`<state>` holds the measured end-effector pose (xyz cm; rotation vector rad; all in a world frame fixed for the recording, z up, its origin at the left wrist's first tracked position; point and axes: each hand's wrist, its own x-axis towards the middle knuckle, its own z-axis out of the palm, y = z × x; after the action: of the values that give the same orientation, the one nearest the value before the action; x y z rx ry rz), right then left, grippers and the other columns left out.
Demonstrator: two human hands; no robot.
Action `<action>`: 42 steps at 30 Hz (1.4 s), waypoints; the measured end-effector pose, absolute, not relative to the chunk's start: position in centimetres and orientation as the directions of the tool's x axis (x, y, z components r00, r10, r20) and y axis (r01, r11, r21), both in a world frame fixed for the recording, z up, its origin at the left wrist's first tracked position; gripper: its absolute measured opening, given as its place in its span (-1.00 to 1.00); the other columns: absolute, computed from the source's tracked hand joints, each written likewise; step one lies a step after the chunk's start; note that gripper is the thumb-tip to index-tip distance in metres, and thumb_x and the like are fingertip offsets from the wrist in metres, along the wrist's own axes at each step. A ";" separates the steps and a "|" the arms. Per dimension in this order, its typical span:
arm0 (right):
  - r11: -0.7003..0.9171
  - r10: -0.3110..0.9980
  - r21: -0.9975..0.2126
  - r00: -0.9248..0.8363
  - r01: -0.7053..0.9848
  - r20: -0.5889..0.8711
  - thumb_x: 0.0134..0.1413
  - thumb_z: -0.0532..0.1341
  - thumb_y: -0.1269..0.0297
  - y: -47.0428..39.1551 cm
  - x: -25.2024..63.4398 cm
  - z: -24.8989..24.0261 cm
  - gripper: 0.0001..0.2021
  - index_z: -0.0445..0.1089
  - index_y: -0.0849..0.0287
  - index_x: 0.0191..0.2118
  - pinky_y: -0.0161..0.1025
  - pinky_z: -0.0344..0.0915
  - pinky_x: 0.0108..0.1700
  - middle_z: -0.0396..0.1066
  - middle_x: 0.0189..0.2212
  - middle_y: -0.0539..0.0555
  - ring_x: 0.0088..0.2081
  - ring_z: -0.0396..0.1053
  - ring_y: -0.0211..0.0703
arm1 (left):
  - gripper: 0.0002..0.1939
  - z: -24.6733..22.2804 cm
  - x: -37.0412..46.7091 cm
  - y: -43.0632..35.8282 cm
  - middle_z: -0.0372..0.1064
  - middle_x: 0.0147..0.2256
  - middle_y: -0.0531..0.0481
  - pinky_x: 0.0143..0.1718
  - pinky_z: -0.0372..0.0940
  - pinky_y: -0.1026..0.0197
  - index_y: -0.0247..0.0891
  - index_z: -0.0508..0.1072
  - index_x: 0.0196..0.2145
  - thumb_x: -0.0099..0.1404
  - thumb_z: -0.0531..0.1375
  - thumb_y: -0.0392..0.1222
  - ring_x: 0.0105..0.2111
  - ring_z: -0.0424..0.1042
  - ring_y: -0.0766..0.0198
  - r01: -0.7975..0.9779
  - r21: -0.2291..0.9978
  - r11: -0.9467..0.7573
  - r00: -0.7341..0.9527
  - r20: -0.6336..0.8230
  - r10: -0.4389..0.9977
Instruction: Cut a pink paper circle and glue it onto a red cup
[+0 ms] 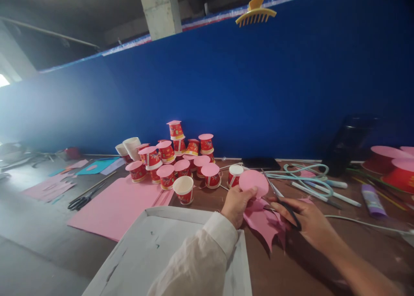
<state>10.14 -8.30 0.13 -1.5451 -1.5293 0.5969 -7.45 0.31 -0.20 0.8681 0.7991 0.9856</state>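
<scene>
My left hand (237, 202) pinches a piece of pink paper (254, 183) whose upper part is a rounded disc. A jagged pink offcut (262, 225) hangs below the disc, and I cannot tell whether they are still joined. In my right hand (305, 222) is a pair of black-handled scissors (290, 213), blades spread beside the paper. Just behind the left hand stands a red paper cup (234, 175) with a white top. An upright open cup (184, 191) is further left, near stacked red cups (167, 175) that mostly carry pink paper discs.
A white box lid (155, 248) lies under my left forearm. Pink sheets (119, 203) and other scissors (84, 199) are on the left. Rightward lie a pale blue cord (300, 174), markers (339, 195), a purple glue stick (373, 201) and a dark bottle (343, 145). A blue panel (207, 84) rises behind.
</scene>
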 end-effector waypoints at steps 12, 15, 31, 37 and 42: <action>0.059 0.963 -0.862 0.200 0.503 0.183 0.07 0.31 -0.20 -8.1 10.1 -0.5 -0.54 0.72 0.06 -0.18 -0.04 0.59 -0.25 0.69 -0.33 0.16 -0.31 0.64 0.13 | -0.36 -0.8 -7.3 0.5 0.48 -0.45 -0.03 -0.36 0.41 0.20 -0.39 0.59 -0.29 -0.30 0.66 -0.02 -0.44 0.43 0.29 -0.442 0.839 0.318 0.367 -0.154 0.917; 0.072 0.966 -0.873 0.186 0.482 0.182 0.05 0.32 -0.19 -8.0 10.3 -1.2 -0.53 0.72 0.08 -0.15 -0.08 0.57 -0.29 0.65 -0.41 0.13 -0.35 0.61 0.09 | -0.34 -0.8 -7.4 0.6 0.49 -0.44 -0.02 -0.35 0.40 0.20 -0.38 0.59 -0.27 -0.31 0.67 -0.03 -0.43 0.45 0.28 -0.449 0.835 0.317 0.373 -0.147 0.916; 0.040 0.970 -0.886 0.196 0.461 0.145 0.04 0.36 -0.19 -8.3 9.6 0.0 -0.50 0.71 0.13 -0.13 -0.13 0.53 -0.32 0.65 -0.41 0.15 -0.36 0.60 0.08 | -0.50 -0.4 -7.4 0.4 0.52 -0.39 -0.07 -0.40 0.41 0.22 -0.38 0.57 -0.25 -0.17 0.55 -0.18 -0.47 0.43 0.31 -0.384 0.886 0.261 0.289 -0.153 0.945; 0.023 0.974 -0.870 0.184 0.492 0.129 0.07 0.31 -0.24 -8.3 9.9 -0.1 -0.46 0.71 0.13 -0.12 -0.10 0.52 -0.33 0.67 -0.37 0.16 -0.37 0.60 0.10 | -0.69 0.4 -7.4 0.2 0.39 -0.54 0.06 -0.47 0.33 0.29 -0.30 0.48 -0.40 -0.12 0.46 -0.29 -0.57 0.34 0.38 -0.380 0.886 0.264 0.290 -0.157 0.944; 0.056 0.961 -0.856 0.204 0.514 0.186 0.07 0.31 -0.19 -8.2 9.7 0.0 -0.53 0.73 0.07 -0.17 -0.08 0.53 -0.34 0.67 -0.38 0.16 -0.34 0.62 0.13 | -0.76 0.3 -7.5 0.4 0.30 -0.60 0.11 -0.51 0.14 0.34 -0.28 0.44 -0.47 -0.08 0.42 -0.28 -0.60 0.20 0.45 -0.372 0.891 0.259 0.294 -0.152 0.944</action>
<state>9.75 -8.22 0.04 -1.5849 -1.4338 0.6295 -7.50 0.44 0.27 0.8671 0.8160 1.0398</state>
